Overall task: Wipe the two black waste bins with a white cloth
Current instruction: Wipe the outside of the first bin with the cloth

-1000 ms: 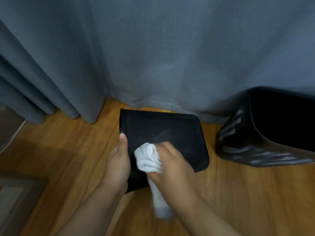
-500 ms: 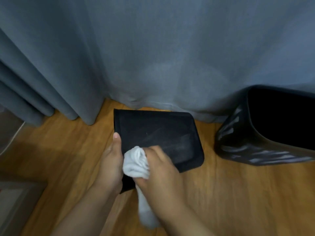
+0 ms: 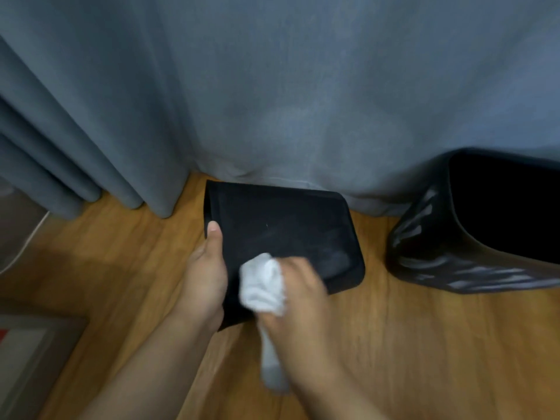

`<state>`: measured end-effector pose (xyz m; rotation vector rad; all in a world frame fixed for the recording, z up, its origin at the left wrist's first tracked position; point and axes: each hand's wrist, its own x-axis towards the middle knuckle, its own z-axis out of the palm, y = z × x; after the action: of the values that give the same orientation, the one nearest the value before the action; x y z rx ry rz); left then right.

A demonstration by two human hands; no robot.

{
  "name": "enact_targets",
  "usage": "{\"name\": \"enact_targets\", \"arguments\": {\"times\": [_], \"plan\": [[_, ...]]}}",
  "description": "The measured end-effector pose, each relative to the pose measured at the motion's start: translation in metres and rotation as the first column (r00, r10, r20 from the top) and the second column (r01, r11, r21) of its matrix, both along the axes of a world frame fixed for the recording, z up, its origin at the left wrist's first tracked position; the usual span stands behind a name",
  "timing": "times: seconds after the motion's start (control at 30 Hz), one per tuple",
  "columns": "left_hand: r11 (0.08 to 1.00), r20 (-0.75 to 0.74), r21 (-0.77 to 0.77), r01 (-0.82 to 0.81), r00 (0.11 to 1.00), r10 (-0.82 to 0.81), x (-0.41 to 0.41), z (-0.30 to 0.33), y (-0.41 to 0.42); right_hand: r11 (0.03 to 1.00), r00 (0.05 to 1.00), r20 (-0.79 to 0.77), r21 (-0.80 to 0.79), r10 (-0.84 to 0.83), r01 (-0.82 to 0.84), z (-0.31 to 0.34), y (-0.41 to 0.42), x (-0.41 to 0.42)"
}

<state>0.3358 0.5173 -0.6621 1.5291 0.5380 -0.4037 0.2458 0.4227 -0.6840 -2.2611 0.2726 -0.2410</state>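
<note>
A black waste bin [image 3: 281,225] stands upside down on the wooden floor, its flat bottom facing up with pale wipe streaks. My left hand [image 3: 206,277] grips its left edge, thumb lying along the top. My right hand [image 3: 300,301] holds a bunched white cloth [image 3: 263,286] and presses it on the bin's near part; the cloth's tail hangs down under my wrist. A second black waste bin [image 3: 430,253] with a ribbed, glossy wall stands upright at the right, its dark opening showing.
Grey-blue curtains [image 3: 272,86] hang right behind both bins and touch the floor. A mat or low object [image 3: 27,353] lies at the lower left. Bare wooden floor [image 3: 439,344] spreads between the bins and in front of them.
My right hand slid the cloth left and toward me over the bin bottom, then a little back to the right. My left hand kept its grip on the left edge.
</note>
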Motion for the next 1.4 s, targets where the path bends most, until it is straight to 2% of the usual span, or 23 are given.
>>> {"name": "enact_targets", "arguments": {"times": [0.07,0.17,0.23,0.33,0.43,0.5,0.6,0.67,0.7,0.77,0.87,0.97,1.07,1.13,1.27,1.33,1.4], "plan": [[1.000,-0.035,-0.028,-0.008,0.999,0.007,0.000,0.003,0.000,0.992,0.992,0.013,0.010,0.127,-0.127,0.000,0.014,0.001],[0.998,-0.029,0.027,0.059,0.998,-0.058,0.001,0.000,0.001,0.984,0.990,0.047,-0.127,0.134,-0.127,-0.012,-0.002,-0.004],[0.998,-0.006,0.023,0.063,0.998,-0.063,0.001,-0.002,0.005,0.994,1.000,-0.020,-0.106,0.006,-0.008,-0.023,-0.031,-0.010],[0.999,-0.015,-0.014,0.049,0.999,-0.049,0.002,0.000,0.006,0.949,0.941,-0.124,-0.059,-0.315,0.310,-0.039,-0.085,-0.016],[0.999,-0.027,-0.011,0.050,0.998,-0.051,0.002,0.002,0.004,0.915,0.907,-0.121,-0.086,-0.403,0.395,-0.036,-0.094,-0.012],[0.999,-0.051,-0.004,0.036,0.998,-0.036,0.002,0.002,0.003,0.936,0.931,-0.096,-0.061,-0.352,0.347,-0.023,-0.068,-0.008],[0.999,-0.049,-0.009,0.041,0.998,-0.041,0.003,0.004,0.003,0.997,0.996,-0.043,-0.007,-0.081,0.081,-0.004,-0.006,-0.003],[1.000,-0.045,0.011,0.019,0.999,-0.019,0.002,0.005,0.004,0.997,0.998,-0.008,-0.043,0.069,-0.069,0.001,0.023,-0.002],[1.000,-0.050,0.007,0.008,0.999,-0.008,0.001,0.007,0.004,0.993,0.997,0.013,-0.081,0.082,-0.081,-0.003,0.025,-0.002],[0.999,-0.029,0.011,0.032,0.999,-0.032,0.000,0.004,0.008,0.990,0.997,0.014,-0.116,0.077,-0.075,-0.010,0.008,-0.005],[1.000,0.002,0.028,0.013,1.000,-0.013,0.002,0.001,0.014,0.984,0.978,-0.114,-0.064,-0.173,0.166,-0.025,-0.048,-0.012],[0.999,0.028,0.026,0.037,0.999,-0.038,0.001,0.002,0.013,0.932,0.922,-0.168,-0.161,-0.349,0.323,-0.024,-0.093,-0.010],[0.997,0.044,0.069,0.040,0.998,-0.043,-0.002,0.005,0.008,0.947,0.944,-0.078,-0.047,-0.322,0.319,0.000,-0.101,0.012],[0.996,0.038,0.071,0.050,0.998,-0.053,-0.005,0.003,0.007,0.954,0.953,-0.051,-0.043,-0.300,0.298,0.018,-0.094,0.030],[0.995,0.029,0.089,0.053,0.998,-0.056,-0.007,0.001,0.005,0.984,0.974,-0.173,0.076,-0.147,0.162,0.036,-0.071,0.054],[0.993,0.045,0.105,0.050,0.997,-0.055,-0.008,0.001,0.005,0.996,0.982,-0.173,0.027,-0.078,0.084,0.028,-0.070,0.057],[0.994,0.044,0.100,0.051,0.998,-0.055,-0.008,0.002,0.006,0.997,0.983,-0.169,0.014,-0.074,0.078,0.022,-0.073,0.057]]}}
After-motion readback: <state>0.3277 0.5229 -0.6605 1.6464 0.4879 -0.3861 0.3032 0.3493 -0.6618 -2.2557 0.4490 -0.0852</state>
